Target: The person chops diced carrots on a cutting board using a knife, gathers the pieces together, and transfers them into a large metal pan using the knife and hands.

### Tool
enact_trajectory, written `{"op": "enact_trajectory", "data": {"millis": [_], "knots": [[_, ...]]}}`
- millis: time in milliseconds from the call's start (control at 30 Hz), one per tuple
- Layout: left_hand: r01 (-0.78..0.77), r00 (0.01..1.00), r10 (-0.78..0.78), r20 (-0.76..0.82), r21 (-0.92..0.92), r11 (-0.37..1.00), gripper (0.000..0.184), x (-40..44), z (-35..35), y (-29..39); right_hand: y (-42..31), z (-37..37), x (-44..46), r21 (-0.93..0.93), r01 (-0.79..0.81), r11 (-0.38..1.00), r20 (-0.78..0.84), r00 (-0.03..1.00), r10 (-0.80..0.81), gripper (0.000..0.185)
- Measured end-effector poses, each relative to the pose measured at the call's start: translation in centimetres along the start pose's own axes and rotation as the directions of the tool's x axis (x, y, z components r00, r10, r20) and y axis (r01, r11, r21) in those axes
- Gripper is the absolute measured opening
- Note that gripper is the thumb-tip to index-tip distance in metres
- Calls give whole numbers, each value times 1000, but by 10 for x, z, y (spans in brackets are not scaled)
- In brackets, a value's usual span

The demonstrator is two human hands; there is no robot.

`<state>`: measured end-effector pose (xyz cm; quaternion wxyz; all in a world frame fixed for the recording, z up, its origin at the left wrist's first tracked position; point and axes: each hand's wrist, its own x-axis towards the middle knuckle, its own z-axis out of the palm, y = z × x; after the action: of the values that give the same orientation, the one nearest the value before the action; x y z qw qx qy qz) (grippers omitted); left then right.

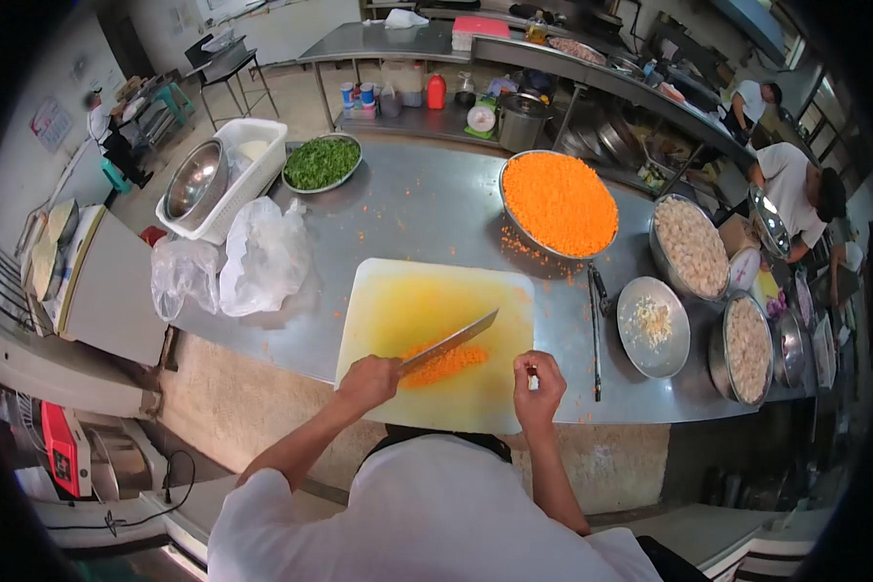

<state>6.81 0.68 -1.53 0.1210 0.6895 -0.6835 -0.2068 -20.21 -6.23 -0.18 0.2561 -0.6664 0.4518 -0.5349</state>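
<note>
Clock: watching from afar, I centre it on the cutting board [427,291], 12 pointing away from the wearer [436,509].
Left hand [369,384]: at 8 o'clock, I see it wrapped around the near end of a knife [451,341], back of the hand up, forearm slanting in from 7.
Knife: the blade runs from the fist toward 2 o'clock, along the far side of the pile; I cannot tell whether it meets the board.
Chopped carrot [461,363]: I find it just off centre toward 6, on the board.
Right hand [539,388]: at 4 o'clock, by the board's edge, fingers curled toward the thumb; I cannot tell whether they pinch anything. Its forearm rises from 5, leaning slightly inward.
Large bowl [522,238]: between 1 and 2, heaped with carrot bits [561,199], more scattered beside it on the counter [427,213].
Small bowl [664,364]: at 3, past a thin dark rod [595,339].
Greens [322,161]: at 11, in a round dish.
</note>
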Motion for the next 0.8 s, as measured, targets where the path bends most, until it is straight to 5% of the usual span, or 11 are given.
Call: {"op": "enact_trajectory", "data": {"millis": [167,533,633,700,800], "knots": [[128,992,-128,-6,-17,992,14,-12,-2,8,3,5,-5,44,-23,999,4,1000,22,5],[119,986,-122,-115,-36,992,12,-16,15,-22,27,31,-18,73,-100,992,83,992,94,5],[98,978,-112,-176,-86,991,14,-15,1,-29,61,46,-31,-97,-18,995,189,981,36,27],[110,952,-120,-283,-52,993,15,-11,-6,-43,89,68,-50,-660,62,749,195,977,90,51],[215,909,-176,-378,61,975,14,10,-13,-66,69,94,-56,-651,164,741,353,930,105,63]]}}
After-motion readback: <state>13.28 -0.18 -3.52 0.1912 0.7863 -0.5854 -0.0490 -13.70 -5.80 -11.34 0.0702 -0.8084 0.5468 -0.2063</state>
